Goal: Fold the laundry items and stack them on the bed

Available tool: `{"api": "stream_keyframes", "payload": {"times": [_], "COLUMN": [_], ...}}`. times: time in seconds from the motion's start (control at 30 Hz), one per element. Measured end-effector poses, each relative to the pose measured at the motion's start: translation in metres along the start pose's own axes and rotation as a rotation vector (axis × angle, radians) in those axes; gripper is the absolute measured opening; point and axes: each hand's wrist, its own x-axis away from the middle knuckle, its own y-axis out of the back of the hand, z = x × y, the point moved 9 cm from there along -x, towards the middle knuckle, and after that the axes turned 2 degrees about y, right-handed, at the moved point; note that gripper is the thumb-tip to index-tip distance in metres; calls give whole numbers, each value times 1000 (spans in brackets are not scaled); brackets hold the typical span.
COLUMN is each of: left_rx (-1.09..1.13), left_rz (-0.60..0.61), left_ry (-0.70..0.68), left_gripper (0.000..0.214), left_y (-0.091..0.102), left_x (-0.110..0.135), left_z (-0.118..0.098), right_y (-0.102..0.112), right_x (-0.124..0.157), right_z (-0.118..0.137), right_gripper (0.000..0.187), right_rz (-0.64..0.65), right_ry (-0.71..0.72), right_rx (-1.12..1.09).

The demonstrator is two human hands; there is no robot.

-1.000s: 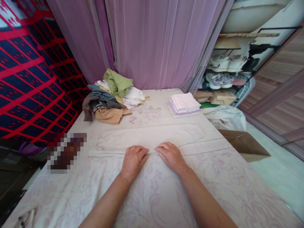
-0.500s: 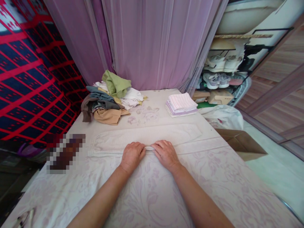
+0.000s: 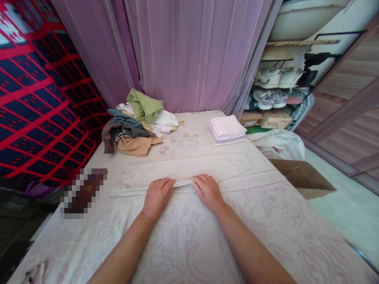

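Observation:
A pale, finely striped pair of trousers (image 3: 183, 167) lies folded lengthwise across the bed, with a gathered, elastic-looking band at its left end. My left hand (image 3: 158, 197) is closed over the near edge, left of the middle. To its right, my right hand (image 3: 209, 191) pinches the same edge, thumb underneath. Between them a short stretch of the edge is raised slightly. The fingertips of both hands are partly hidden by the hands themselves.
A loose pile of clothes (image 3: 133, 126) lies at the back left of the patterned bed sheet (image 3: 183, 244). Folded clothes (image 3: 226, 130) are stacked at the back right. Beyond the right edge stand an open cardboard box (image 3: 304, 179) and a shoe rack (image 3: 278, 88). A purple curtain (image 3: 183, 55) hangs behind.
My left hand has slid left along the near edge of the trousers, widening the gap between my hands. My right hand has stayed almost in place.

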Motion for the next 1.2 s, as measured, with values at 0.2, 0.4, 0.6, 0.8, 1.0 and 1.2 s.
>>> {"api": "stream_keyframes", "payload": {"times": [0.2, 0.4, 0.6, 0.8, 1.0, 1.2], "left_rx": [64, 94, 105, 99, 186, 274], "left_rz": [8, 32, 9, -24, -139, 6], "left_ry": [36, 71, 65, 40, 58, 142], "left_gripper": [25, 24, 25, 25, 30, 41], "left_y": [-2, -1, 4, 7, 32, 76], "left_x": [-5, -2, 2, 8, 2, -26], "left_z": [6, 13, 21, 27, 36, 52], "right_y": [11, 46, 68, 77, 93, 123], "right_x": [4, 25, 35, 37, 38, 41], "right_z": [-25, -97, -146, -169, -171, -188], "right_gripper": [41, 34, 25, 31, 32, 33], "right_rz": [-13, -148, -236, -263, -296, -194], "right_ry": [-110, -361, -396, -447, -501, -636], "right_rx": [98, 335, 372, 351, 241, -36]}}
